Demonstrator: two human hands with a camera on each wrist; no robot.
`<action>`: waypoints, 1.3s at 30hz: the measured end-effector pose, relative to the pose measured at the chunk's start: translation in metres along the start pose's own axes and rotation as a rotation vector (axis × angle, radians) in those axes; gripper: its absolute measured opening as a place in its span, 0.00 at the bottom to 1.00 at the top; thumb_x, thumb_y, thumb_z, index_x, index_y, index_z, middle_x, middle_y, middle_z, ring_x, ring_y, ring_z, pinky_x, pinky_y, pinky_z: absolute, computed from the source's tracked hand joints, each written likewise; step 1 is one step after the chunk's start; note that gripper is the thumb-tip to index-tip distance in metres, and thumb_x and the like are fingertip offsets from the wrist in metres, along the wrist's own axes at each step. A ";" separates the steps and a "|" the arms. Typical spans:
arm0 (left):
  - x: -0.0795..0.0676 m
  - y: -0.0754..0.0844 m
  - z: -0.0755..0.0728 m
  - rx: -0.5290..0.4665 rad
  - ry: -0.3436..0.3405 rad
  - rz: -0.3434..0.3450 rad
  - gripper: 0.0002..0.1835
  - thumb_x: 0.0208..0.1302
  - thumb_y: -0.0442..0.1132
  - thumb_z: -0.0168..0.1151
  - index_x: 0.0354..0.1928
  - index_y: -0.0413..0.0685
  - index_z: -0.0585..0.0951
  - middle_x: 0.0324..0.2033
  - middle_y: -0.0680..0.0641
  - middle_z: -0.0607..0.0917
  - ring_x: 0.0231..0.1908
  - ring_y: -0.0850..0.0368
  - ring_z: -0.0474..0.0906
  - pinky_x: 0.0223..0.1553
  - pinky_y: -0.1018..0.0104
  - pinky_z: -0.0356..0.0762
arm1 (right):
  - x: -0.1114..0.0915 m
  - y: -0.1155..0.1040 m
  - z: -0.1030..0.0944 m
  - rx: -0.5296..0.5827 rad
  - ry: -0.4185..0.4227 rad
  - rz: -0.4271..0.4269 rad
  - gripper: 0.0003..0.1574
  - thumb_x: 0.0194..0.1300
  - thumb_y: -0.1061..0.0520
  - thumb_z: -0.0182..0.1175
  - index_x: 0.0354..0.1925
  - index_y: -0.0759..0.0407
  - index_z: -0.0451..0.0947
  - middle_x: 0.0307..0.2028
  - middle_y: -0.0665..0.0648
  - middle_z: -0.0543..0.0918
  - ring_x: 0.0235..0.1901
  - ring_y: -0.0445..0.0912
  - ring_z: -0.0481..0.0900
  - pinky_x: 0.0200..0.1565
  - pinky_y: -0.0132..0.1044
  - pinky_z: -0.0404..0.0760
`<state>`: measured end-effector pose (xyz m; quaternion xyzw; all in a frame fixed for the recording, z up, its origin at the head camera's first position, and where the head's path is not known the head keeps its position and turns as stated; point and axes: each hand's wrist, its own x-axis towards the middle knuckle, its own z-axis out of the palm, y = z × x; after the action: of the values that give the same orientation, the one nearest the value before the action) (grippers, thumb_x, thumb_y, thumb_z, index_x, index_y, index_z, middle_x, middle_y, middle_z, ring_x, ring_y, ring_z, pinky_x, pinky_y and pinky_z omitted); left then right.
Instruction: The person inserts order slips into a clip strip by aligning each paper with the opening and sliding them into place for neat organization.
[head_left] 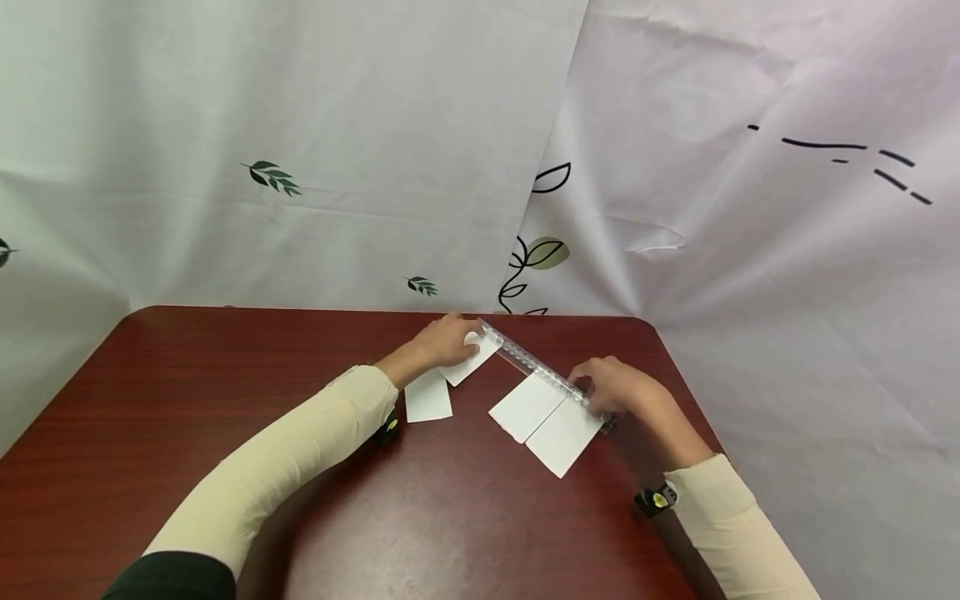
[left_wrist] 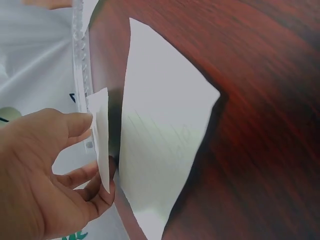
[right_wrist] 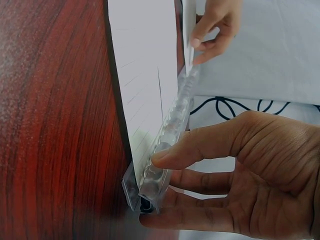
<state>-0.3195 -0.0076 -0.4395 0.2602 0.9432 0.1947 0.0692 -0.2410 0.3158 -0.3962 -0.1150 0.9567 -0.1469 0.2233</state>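
A clear plastic ticket rail [head_left: 536, 364] with a row of round beads inside lies slantwise near the table's back edge. My right hand [head_left: 617, 385] grips its near right end; the thumb lies on the rail [right_wrist: 172, 122] and the fingers are behind it in the right wrist view. Two white paper slips, one left [head_left: 525, 406] and one right [head_left: 567, 437], extend side by side from the rail's front. At the far end, my left hand [head_left: 445, 340] pinches another paper slip [left_wrist: 102, 140] against or close beside the rail; exact contact is unclear.
One loose paper slip [head_left: 428, 398] lies on the dark red wooden table [head_left: 420, 517], below the left hand. Behind the table hangs a pale cloth [head_left: 337, 242] with leaf prints. The table's right edge runs near the right forearm.
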 end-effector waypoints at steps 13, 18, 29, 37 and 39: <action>0.003 0.007 -0.001 0.068 -0.069 -0.028 0.22 0.85 0.48 0.62 0.75 0.56 0.83 0.78 0.32 0.73 0.61 0.32 0.85 0.63 0.38 0.84 | 0.000 0.000 -0.002 -0.009 -0.004 -0.007 0.43 0.52 0.76 0.69 0.68 0.60 0.85 0.39 0.59 0.88 0.32 0.47 0.83 0.27 0.36 0.83; 0.005 0.010 0.003 0.066 -0.074 -0.034 0.23 0.85 0.49 0.62 0.74 0.54 0.83 0.76 0.31 0.74 0.60 0.31 0.86 0.62 0.35 0.84 | 0.001 0.001 -0.002 -0.018 -0.004 -0.021 0.43 0.50 0.76 0.67 0.67 0.60 0.86 0.37 0.58 0.87 0.29 0.46 0.82 0.26 0.34 0.81; 0.009 0.015 0.010 0.084 -0.087 -0.035 0.23 0.83 0.52 0.64 0.74 0.58 0.84 0.72 0.34 0.77 0.49 0.37 0.87 0.50 0.40 0.87 | 0.002 0.002 0.000 -0.027 -0.002 -0.021 0.44 0.48 0.75 0.65 0.66 0.59 0.86 0.35 0.57 0.87 0.28 0.46 0.82 0.26 0.34 0.79; 0.030 0.000 0.037 0.065 -0.081 -0.025 0.25 0.78 0.55 0.69 0.73 0.65 0.84 0.76 0.35 0.75 0.56 0.32 0.87 0.52 0.35 0.88 | 0.002 0.001 -0.001 -0.019 -0.002 -0.018 0.44 0.47 0.75 0.64 0.65 0.58 0.86 0.35 0.56 0.87 0.27 0.45 0.80 0.25 0.33 0.77; 0.034 -0.003 0.043 0.059 -0.083 -0.025 0.26 0.77 0.56 0.70 0.73 0.67 0.84 0.78 0.33 0.74 0.58 0.29 0.86 0.53 0.33 0.87 | 0.003 0.001 -0.001 -0.022 -0.001 -0.020 0.44 0.47 0.75 0.64 0.65 0.57 0.86 0.35 0.56 0.87 0.27 0.46 0.81 0.25 0.34 0.78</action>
<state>-0.3404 0.0216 -0.4809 0.2583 0.9480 0.1548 0.1029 -0.2438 0.3162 -0.3969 -0.1269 0.9571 -0.1384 0.2208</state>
